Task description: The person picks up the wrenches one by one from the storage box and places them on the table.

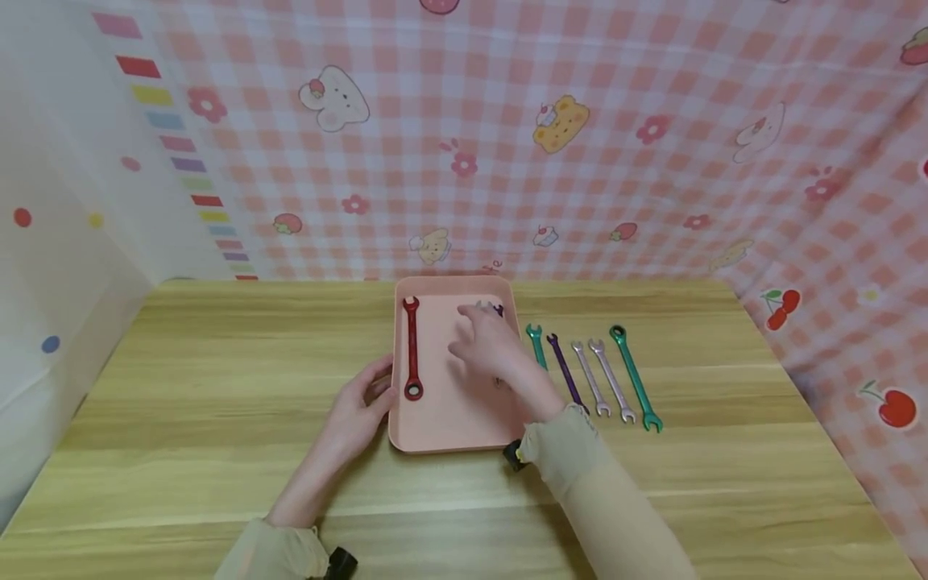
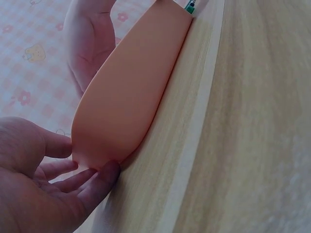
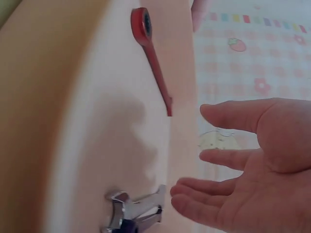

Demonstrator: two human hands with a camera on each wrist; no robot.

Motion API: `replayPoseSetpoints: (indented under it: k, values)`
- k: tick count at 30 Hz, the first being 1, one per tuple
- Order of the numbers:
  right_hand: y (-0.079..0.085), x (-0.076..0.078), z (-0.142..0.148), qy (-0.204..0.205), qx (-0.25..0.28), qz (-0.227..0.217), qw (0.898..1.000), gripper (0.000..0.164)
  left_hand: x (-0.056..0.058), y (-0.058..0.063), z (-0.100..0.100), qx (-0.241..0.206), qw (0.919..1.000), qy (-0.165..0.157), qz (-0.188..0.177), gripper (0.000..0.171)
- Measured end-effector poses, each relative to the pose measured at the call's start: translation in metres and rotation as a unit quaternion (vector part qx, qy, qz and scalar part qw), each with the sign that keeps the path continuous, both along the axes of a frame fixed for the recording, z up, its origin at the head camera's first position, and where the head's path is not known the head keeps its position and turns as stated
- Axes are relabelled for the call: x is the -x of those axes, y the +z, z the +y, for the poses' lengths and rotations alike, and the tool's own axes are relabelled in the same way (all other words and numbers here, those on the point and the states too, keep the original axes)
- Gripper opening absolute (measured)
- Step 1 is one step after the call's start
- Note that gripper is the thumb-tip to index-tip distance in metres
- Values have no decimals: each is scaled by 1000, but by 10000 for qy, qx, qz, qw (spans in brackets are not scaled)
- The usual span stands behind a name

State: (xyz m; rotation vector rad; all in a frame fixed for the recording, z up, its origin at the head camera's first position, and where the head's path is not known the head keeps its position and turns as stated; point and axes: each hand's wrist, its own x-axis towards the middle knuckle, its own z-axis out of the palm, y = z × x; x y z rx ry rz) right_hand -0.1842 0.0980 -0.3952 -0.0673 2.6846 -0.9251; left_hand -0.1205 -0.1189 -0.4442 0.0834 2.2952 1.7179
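Observation:
A shallow pink tray [image 1: 442, 427] lies on the table, with a red ratchet wrench [image 1: 412, 354] along its left side. My left hand [image 1: 357, 411] touches the tray's left wall from outside, fingertips at the rim and lower edge in the left wrist view. Over the tray's right half hovers my right hand [image 1: 489, 342], fingers spread and holding nothing. Beneath it lie a silver wrench [image 3: 143, 204] and a purple wrench [image 1: 499, 309], both largely hidden by the hand in the head view.
Right of the tray, several wrenches lie in a row: a green one [image 1: 536, 342] partly behind the right arm, a purple one [image 1: 567, 370], two silver ones [image 1: 592, 379] and a green ratchet wrench [image 1: 635, 379]. A checked cloth [image 1: 435, 161] hangs behind the wooden table [image 1: 254, 387].

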Motion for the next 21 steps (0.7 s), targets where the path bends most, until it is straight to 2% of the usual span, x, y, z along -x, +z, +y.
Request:
replayPoseSetpoints:
  k: [5, 10, 16, 21]
  values:
    - [-1, 4, -1, 29, -76, -399, 9992, 69, 0, 2, 1, 4, 10000, 11, -68, 55]
    - [1, 7, 3, 162, -191, -448, 9987, 69, -1, 1, 0, -8, 10000, 11, -18, 55]
    - [6, 12, 14, 129, -234, -702, 9972, 67, 1, 1, 0, 46, 10000, 15, 17, 55]
    - [6, 16, 18, 348, -393, -730, 9959, 68, 1, 1, 0, 82, 10000, 8, -2, 54]
